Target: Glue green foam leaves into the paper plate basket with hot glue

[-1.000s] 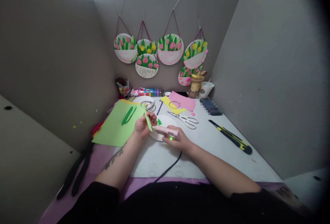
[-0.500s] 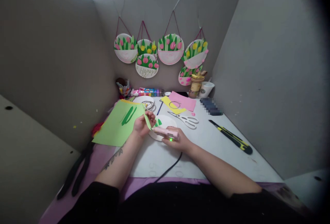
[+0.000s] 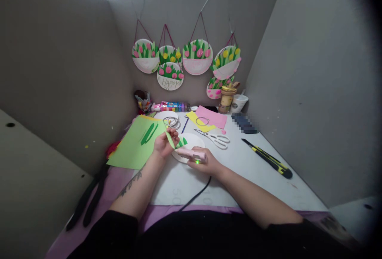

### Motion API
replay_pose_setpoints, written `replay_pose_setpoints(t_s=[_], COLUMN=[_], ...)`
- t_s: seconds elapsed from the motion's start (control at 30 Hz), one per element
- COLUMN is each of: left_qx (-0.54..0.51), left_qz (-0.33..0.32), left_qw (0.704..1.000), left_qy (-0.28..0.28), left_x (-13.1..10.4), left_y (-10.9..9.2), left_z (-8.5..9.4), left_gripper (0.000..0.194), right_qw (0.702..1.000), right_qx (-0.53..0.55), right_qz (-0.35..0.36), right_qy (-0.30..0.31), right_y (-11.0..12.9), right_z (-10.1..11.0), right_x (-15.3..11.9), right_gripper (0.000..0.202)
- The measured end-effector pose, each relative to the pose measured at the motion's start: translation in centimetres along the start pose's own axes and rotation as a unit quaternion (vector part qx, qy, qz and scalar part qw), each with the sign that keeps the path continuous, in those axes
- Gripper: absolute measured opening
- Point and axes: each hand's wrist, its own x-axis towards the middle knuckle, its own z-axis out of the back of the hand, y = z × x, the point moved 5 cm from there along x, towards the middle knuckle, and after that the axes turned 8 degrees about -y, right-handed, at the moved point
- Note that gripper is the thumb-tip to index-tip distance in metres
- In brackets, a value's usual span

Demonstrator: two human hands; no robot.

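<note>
At the left of the surface point(image 3: 247, 181), a light green sheet point(image 3: 128, 151) is topped with dark green pieces point(image 3: 148, 134); behind it, a holder point(image 3: 143, 102) is filled with small items, too blurred to tell. A pale green strip point(image 3: 170, 138) is pinched in the left hand point(image 3: 162, 145). "HAPPY" can be read on a hanging plate point(image 3: 170, 80). Below, a white plate point(image 3: 195, 141) bearing green pieces is partly hidden by the pink glue gun point(image 3: 191, 154), which is gripped by the right hand point(image 3: 208, 162), its nozzle pointed at the strip; contact cannot be told. Rightward, white scissors point(image 3: 219, 141) are laid near pink paper point(image 3: 216, 118), a cup point(image 3: 238, 104) with an unreadable round logo is seen behind, and a black-and-yellow cutter point(image 3: 268, 159) is placed farthest right.
</note>
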Motion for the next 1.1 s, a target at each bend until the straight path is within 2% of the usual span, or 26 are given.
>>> replay_pose_setpoints(t_s=[0.2,0.3,0.4,0.5,0.6,0.7,0.77,0.9,1.03,1.1], left_qx=[-0.002,0.008,0.015,0.014,0.017,0.032,0.046,0.051,0.042,0.045], left_qz=[0.001,-0.002,-0.006,-0.007,-0.011,-0.012,-0.010,-0.029,-0.099,-0.108], left_qw=[1.000,1.000,1.000,1.000,1.000,0.999,0.997,0.992,0.984,0.981], left_qy=[0.003,0.004,-0.003,-0.005,-0.006,-0.023,-0.052,-0.112,-0.141,-0.153], left_x=[-0.1,-0.2,-0.2,-0.2,-0.3,-0.2,0.0,0.6,1.1,1.4], left_y=[-0.1,-0.2,-0.3,-0.3,-0.4,-0.5,-0.5,-0.2,0.2,0.5], left_z=[-0.1,-0.2,-0.1,-0.1,-0.2,0.1,0.6,1.8,2.7,3.1], left_gripper=[0.018,0.019,0.020,0.019,0.016,0.013,0.010,0.008,0.009,0.009], right_qw=[0.999,0.992,0.978,0.966,0.937,0.879,0.845,0.817,0.824,0.831], right_qx=[0.030,0.088,0.141,0.189,0.216,0.185,0.189,0.263,0.282,0.281], right_qz=[-0.035,-0.089,-0.142,-0.128,-0.174,-0.290,-0.334,-0.359,-0.365,-0.358], right_qy=[-0.002,-0.018,-0.065,-0.119,-0.213,-0.331,-0.372,-0.367,-0.328,-0.321], right_y=[-0.5,-1.5,-2.6,-3.1,-4.6,-7.4,-8.9,-10.5,-11.2,-11.3], right_z=[-0.2,-0.1,0.3,0.9,1.9,3.4,4.0,4.2,3.5,3.2], right_x=[-0.1,-0.3,-0.2,0.1,0.3,-0.1,-0.1,0.4,0.6,0.6], right_gripper=[0.012,0.016,0.023,0.040,0.046,0.039,0.036,0.032,0.028,0.027])
